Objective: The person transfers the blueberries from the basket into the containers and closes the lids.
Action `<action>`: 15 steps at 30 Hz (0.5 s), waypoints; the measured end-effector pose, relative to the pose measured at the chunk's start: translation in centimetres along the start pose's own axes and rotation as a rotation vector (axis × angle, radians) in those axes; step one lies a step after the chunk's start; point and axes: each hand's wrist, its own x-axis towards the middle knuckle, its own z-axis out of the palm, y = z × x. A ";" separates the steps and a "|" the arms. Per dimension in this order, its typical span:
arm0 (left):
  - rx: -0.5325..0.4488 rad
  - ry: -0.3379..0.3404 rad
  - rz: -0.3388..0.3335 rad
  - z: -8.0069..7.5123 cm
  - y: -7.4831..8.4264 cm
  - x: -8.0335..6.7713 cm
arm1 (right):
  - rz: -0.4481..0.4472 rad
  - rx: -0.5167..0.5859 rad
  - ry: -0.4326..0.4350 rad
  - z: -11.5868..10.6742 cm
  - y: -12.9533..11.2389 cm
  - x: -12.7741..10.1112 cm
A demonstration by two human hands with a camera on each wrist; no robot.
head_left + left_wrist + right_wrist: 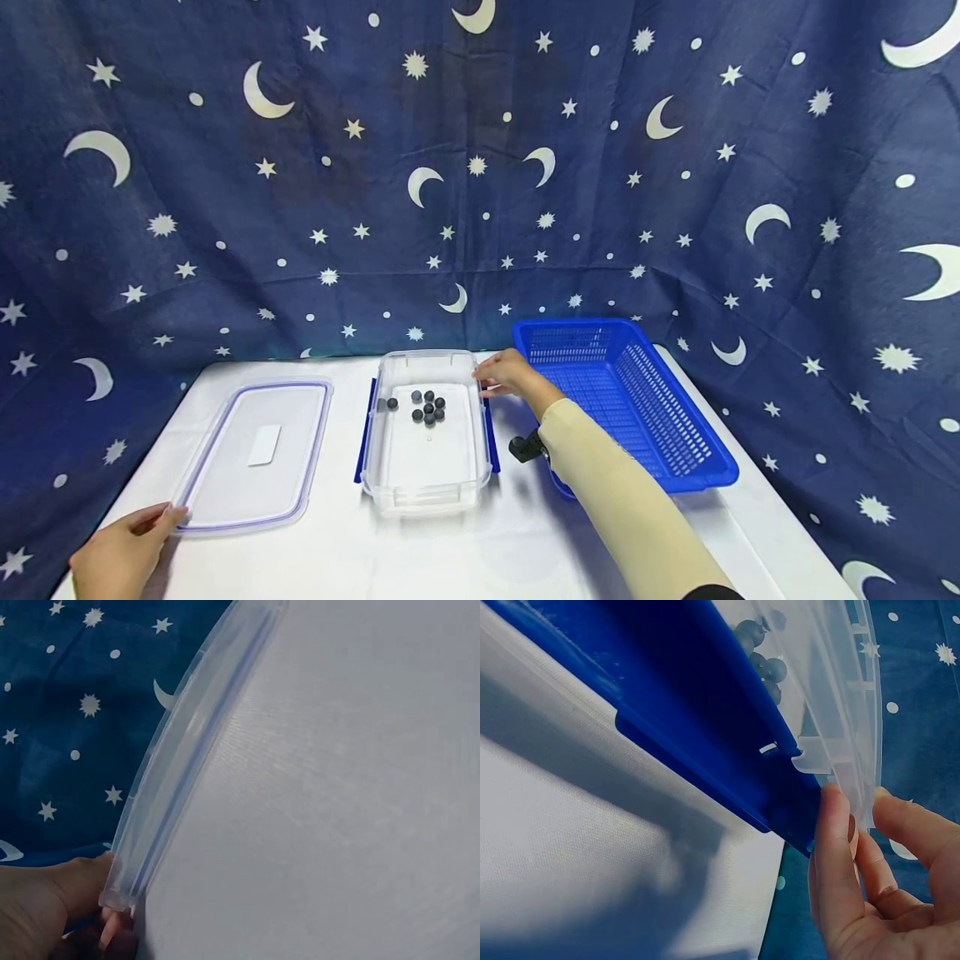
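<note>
My left hand (123, 550) pinches the near left corner of a clear plastic lid (225, 487) with a purple-blue seal. In the left wrist view the thumb lies on the lid's edge (161, 787), with fingers curled beneath. Mid-table stands a clear plastic container (423, 497), its blue side flaps (491, 437) folded down. Several small dark balls (429, 408) sit inside it, towards the far end. With thumb and fingers, my right hand (510, 372) grips the container's rim near its far right corner; the right wrist view shows this grip close up.
A blue perforated basket (630, 417) stands to the right of the container, partly behind my right forearm. On the lid is a white rectangular label (264, 445). A star-and-moon curtain (465, 208) hangs behind the white-covered table (330, 550).
</note>
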 end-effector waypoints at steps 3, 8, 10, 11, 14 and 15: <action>-0.016 -0.012 0.004 -0.2 0.0 0.0 | -0.002 -0.010 0.003 0.1 -0.2 0.0; -0.040 0.003 0.006 -0.3 -0.1 0.1 | -0.004 -0.005 0.005 0.4 -0.3 0.0; -0.046 0.008 -0.008 -0.3 -0.2 0.1 | -0.006 -0.006 0.011 0.5 -0.2 0.1; -0.050 0.009 -0.020 -0.2 -0.2 0.1 | -0.009 -0.014 0.016 0.6 -0.2 0.3; -0.059 0.031 -0.034 0.0 -0.3 0.1 | -0.025 -0.030 -0.003 0.3 0.8 1.9; -0.066 0.046 -0.028 0.1 -0.3 0.1 | -0.020 -0.048 -0.005 0.2 1.2 2.9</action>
